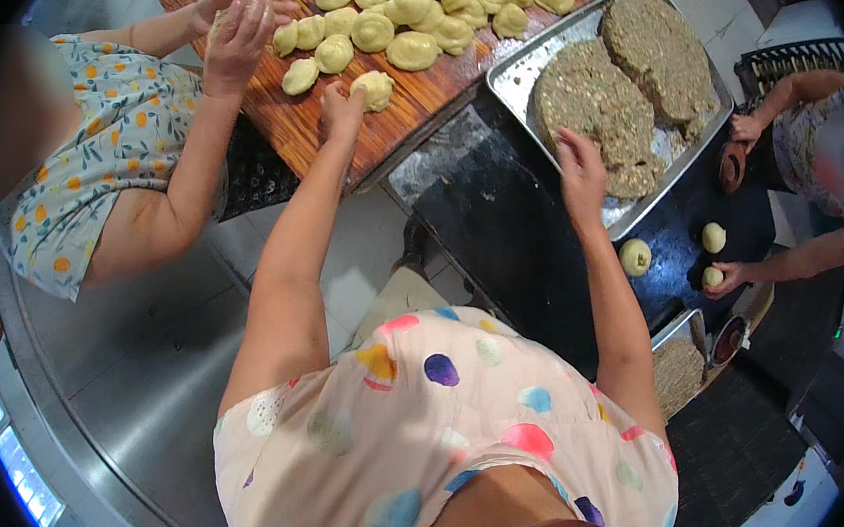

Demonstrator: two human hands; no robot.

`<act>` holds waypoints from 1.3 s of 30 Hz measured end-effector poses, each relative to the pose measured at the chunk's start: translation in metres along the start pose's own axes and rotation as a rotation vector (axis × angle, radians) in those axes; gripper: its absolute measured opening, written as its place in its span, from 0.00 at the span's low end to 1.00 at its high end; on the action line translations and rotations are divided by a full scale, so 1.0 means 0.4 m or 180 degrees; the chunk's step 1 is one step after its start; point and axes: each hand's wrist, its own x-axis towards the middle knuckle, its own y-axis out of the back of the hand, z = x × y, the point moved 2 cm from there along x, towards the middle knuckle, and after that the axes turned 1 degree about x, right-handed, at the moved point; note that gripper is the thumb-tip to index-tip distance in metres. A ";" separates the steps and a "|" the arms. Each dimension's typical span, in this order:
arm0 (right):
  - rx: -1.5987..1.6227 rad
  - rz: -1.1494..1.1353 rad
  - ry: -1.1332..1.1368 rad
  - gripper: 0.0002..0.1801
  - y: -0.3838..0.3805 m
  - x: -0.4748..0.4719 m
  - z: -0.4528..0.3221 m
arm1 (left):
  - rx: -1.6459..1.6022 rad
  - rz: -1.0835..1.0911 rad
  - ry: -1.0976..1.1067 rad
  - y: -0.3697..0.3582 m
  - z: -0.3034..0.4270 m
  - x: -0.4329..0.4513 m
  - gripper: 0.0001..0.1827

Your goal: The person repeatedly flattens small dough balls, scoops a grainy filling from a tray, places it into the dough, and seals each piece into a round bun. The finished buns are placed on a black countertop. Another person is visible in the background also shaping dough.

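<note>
My left hand [341, 111] is over the near edge of a brown wooden board, its thumb side against a pale yellow dough piece [374, 91]. Whether the fingers grip the dough is hard to see. Many similar oily dough pieces [409, 7] lie clustered on the wooden board [298, 135]. My right hand [581, 174] reaches over the rim of a metal tray [618, 230], fingers loosely extended and nothing seen in them. Right beside those fingertips is a big flat mound of chunky brownish filling [593, 109]; a second filling mound [656, 55] sits behind it.
At left, a co-worker's hands [240, 35] hold some dough above the board. On the right, another person's hand [728, 278] touches a dough ball [713, 277] on the black table [493, 219]. Nearby are more balls [635, 256] and a smaller filling tray [678, 369].
</note>
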 end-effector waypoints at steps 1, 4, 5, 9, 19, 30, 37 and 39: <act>0.0350 -0.0243 0.0022 0.13 -0.104 0.063 -0.034 | 0.0306 -0.0004 0.0005 0.007 -0.001 0.048 0.35; 0.0192 -0.0438 0.0414 0.14 -0.367 0.274 -0.101 | 0.0593 -0.0462 -0.0376 0.015 0.002 0.154 0.40; -0.0154 -0.0456 0.0464 0.14 -0.440 0.349 -0.134 | 0.0627 -0.0586 -0.0471 0.017 -0.016 0.190 0.41; -0.0857 0.0053 0.0988 0.17 -0.677 0.642 -0.167 | 0.0581 -0.1052 -0.0791 0.068 -0.042 0.241 0.36; -0.2395 -0.1503 0.0057 0.34 -1.006 1.020 -0.034 | -0.0289 -0.0223 -0.2313 0.087 -0.016 0.465 0.30; -0.1845 -0.0599 0.0535 0.56 -0.947 0.974 -0.068 | 0.1183 -0.1280 -0.2082 0.054 0.125 0.632 0.30; -0.2129 -0.1053 0.0409 0.45 -0.905 1.005 -0.059 | 0.0984 -0.0681 -0.2615 0.069 0.070 0.572 0.18; -0.2114 -0.0988 0.0142 0.43 -0.911 0.985 -0.053 | 0.0758 -0.0761 -0.2556 0.057 0.065 0.572 0.17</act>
